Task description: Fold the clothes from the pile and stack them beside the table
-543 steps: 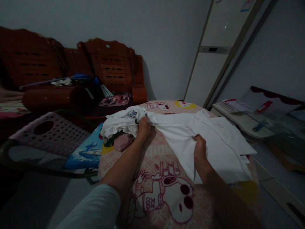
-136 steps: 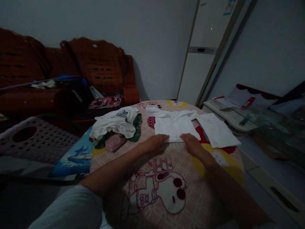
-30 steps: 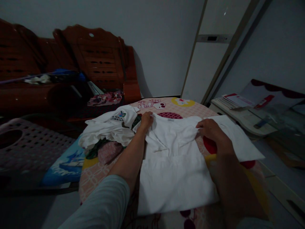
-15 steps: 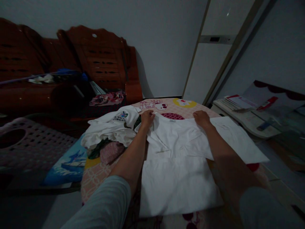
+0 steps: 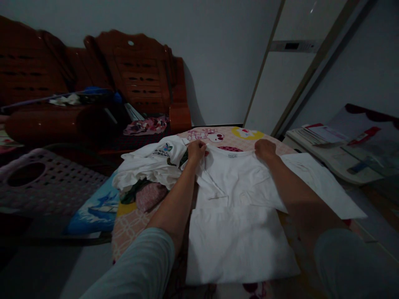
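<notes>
A white shirt point(image 5: 237, 178) lies spread in front of me, its neckline at the far side and its lower part folded up over itself. My left hand point(image 5: 197, 151) pinches the left shoulder of the shirt. At the right shoulder my right hand point(image 5: 264, 149) is closed on the fabric. Beside my left forearm is a heap of clothes: a white garment with a printed motif point(image 5: 152, 160) over a dusty pink piece point(image 5: 151, 196). Another white garment point(image 5: 321, 182) lies flat beyond my right forearm.
A patterned cloth point(image 5: 131, 232) covers the round table. Wooden chairs point(image 5: 134, 79) stand behind at the left, a woven basket point(image 5: 62, 182) and a blue bag point(image 5: 99, 207) at the left. Papers point(image 5: 321, 133) lie on a side stand point(image 5: 299, 141) at the right.
The view has shifted slightly, so the scene sits further right. Both hands still hold the shirt's shoulders, and the neckline between them looks straighter and flatter.
</notes>
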Tool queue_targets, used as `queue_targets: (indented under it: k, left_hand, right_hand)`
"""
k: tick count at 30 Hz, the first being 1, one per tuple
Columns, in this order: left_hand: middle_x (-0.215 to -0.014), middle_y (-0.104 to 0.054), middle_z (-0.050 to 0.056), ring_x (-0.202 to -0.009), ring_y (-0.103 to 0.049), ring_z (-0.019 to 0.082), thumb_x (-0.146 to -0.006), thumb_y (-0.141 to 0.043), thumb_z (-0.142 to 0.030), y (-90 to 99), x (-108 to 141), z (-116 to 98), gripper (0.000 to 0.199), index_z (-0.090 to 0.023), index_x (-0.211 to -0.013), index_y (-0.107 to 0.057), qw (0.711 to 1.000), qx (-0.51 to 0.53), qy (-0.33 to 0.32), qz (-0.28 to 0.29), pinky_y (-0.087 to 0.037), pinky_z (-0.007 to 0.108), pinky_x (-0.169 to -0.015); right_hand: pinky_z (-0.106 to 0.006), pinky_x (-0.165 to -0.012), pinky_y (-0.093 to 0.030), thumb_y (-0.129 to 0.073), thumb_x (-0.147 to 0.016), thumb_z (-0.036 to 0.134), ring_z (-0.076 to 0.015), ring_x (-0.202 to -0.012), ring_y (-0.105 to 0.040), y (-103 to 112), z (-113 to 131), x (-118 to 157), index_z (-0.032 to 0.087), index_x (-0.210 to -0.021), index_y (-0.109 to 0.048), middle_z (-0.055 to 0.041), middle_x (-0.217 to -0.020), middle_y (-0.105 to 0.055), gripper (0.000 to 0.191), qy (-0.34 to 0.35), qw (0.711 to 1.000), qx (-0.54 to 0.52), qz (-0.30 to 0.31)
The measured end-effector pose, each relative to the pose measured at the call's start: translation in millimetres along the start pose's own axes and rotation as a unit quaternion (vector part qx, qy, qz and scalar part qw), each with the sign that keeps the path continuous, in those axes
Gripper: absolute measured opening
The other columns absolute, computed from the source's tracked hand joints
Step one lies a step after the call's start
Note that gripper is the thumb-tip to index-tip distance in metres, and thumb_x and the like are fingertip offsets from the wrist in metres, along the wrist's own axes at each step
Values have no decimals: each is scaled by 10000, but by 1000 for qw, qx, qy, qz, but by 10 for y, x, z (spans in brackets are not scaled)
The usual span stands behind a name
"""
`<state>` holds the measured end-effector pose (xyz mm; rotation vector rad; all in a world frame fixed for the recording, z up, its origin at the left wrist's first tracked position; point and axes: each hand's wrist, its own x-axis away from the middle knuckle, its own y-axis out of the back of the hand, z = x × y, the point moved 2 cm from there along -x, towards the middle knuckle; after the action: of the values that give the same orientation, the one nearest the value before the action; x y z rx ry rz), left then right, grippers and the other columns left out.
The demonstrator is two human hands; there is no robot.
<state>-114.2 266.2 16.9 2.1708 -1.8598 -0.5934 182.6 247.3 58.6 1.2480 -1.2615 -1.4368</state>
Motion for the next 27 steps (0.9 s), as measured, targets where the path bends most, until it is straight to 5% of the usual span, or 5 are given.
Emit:
queue_targets:
  k: [6, 9, 19, 23, 27]
  left_hand:
    - [-877, -732, 52, -852, -691, 176, -807, -566, -160, 36, -41, -48, 137, -154, -903, -663, 995, -46, -78, -52, -516, 300, -853]
    - [-1057, -720, 88, -1011, -663, 195, -795, -556, -112, 0, -47, -37, 262, -142, -1037, -652, 986, -100, -124, -44, -480, 312, -946]
    - [-1410, -529, 156, -1318, -489, 243, -719, -577, -22, -225, 56, 149, 656, -125, -1362, -504, 954, -211, -162, 137, -370, 352, -1116]
    - [-1425, -523, 143, -1310, -500, 247, -731, -613, -59, -102, 31, 67, 619, -144, -1340, -538, 963, -171, -160, 130, -370, 362, -1117]
    - [-1312, -616, 129, -1074, -649, 199, -805, -554, -121, 252, -55, -73, 473, -136, -1277, -592, 984, -114, -129, 53, -488, 312, -954]
  right_hand:
    - [-245, -707, -478, -533, -859, 81, -149, -718, -659, 143, 75, -117, 49, -963, -680, -101, -732, -692, 183, -105, 991, -85, -3]
    - [-250, -759, -486, -548, -828, 70, -184, -854, -670, 101, 122, -109, 88, -1004, -678, -125, -910, -711, 220, -116, 989, -89, -26]
    - [-331, -1047, -400, -460, -867, 75, -256, -1280, -509, -379, 371, 292, 120, -1363, -525, -186, -1484, -434, 502, 95, 993, -39, 55]
    - [-361, -1077, -386, -448, -905, 124, -258, -1337, -455, -204, 424, 482, 132, -1407, -478, -172, -1534, -374, 503, 101, 993, -47, 37]
    - [-392, -1055, -405, -470, -920, 176, -265, -1255, -525, 121, 566, 892, 130, -1328, -555, -162, -1379, -557, 420, 154, 984, -93, -11]
